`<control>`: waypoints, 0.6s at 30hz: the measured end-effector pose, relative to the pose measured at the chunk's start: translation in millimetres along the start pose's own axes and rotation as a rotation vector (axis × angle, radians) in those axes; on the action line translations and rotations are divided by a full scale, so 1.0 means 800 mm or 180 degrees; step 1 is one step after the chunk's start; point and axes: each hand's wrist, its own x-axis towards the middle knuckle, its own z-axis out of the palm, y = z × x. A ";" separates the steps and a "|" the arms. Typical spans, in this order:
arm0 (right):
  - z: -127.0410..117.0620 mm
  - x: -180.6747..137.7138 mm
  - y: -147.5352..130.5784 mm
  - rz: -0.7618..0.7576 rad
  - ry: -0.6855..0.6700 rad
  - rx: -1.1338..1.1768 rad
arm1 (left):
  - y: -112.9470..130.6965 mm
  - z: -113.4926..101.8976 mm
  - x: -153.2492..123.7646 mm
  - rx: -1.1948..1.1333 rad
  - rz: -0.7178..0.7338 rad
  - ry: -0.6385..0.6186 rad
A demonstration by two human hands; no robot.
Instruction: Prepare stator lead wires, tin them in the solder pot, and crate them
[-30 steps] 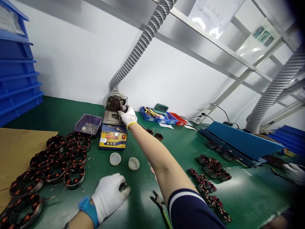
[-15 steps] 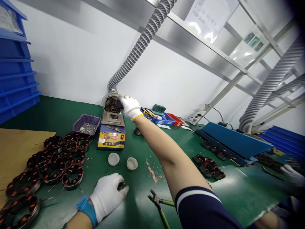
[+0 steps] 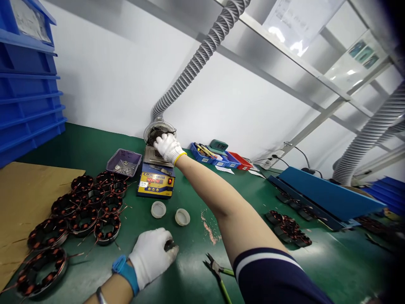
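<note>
Machine (image 3: 155, 185), yellow and blue with lit red digits, stands on the green counter (image 3: 193, 257), its metal top directly under the right hand (image 3: 167, 147) and well beyond the left. The right hand, in a white glove, is at the end of an outstretched arm, its fingers bent down over that top, just in front of the round hood (image 3: 146, 134) where the grey hose (image 3: 202, 59) ends; the fingertips are hidden, so whether they pinch anything I cannot tell. Down at the near side of the counter, the left hand (image 3: 153, 255) is curled, thumb and forefinger bent toward each other around a dark gap — whether something small sits there I cannot tell. Two white dishes (image 3: 158, 210) lie between the left hand and the machine, apart from each other. Wound rings (image 3: 109, 241) crowd together to the left of both, their loose wires sticking out, and the purple tray (image 3: 136, 162) stands just beside the machine on its left. Cutters (image 3: 216, 267) with green handles lie spread to the right of the left hand — near it, not touching — and copper-coloured bits (image 3: 209, 231) are scattered just beyond them.
</note>
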 end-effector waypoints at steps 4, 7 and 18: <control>-0.005 -0.003 0.004 0.0227 0.0020 0.0165 | -0.002 0.001 -0.001 -0.0009 0.0007 0.0009; -0.019 -0.011 0.019 0.0616 0.0136 0.0416 | -0.002 0.000 -0.001 -0.0006 0.0006 0.0023; -0.025 -0.170 0.042 0.1973 0.0059 0.3004 | -0.007 -0.004 0.001 0.0003 0.0133 0.0097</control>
